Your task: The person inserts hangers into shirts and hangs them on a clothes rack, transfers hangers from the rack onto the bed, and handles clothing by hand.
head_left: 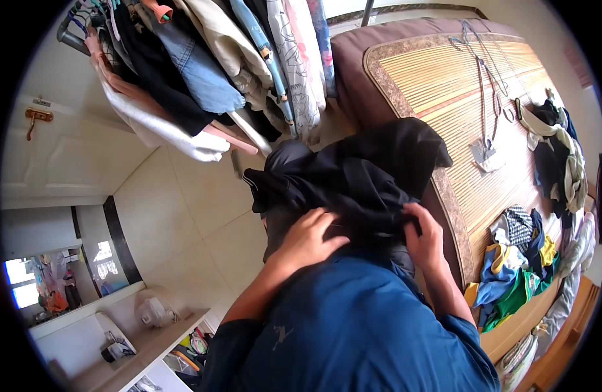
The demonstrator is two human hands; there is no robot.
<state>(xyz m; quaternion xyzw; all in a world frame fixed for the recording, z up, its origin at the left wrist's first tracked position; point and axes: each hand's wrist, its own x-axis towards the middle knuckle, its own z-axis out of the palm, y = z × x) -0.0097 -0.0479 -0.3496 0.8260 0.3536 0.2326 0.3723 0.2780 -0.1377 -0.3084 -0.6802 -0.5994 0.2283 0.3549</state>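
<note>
A black garment (353, 176) lies bunched across my lap, with one end reaching over the bed's edge. My left hand (309, 238) rests on its near left part, fingers spread and thumb apart. At the garment's near right part is my right hand (424, 236), its thumb and forefinger bent at the cloth; whether they pinch a fold cannot be made out. The cloth between the hands is dark, and its folds are hard to tell apart.
Clothes (203, 72) hang on a rack ahead to the left. A bed with a bamboo mat (438, 85) stands at the right, bearing hangers (480, 65), a dark and beige clothes pile (555, 144) and a colourful pile (516, 261). A white door (59, 150) is at the left.
</note>
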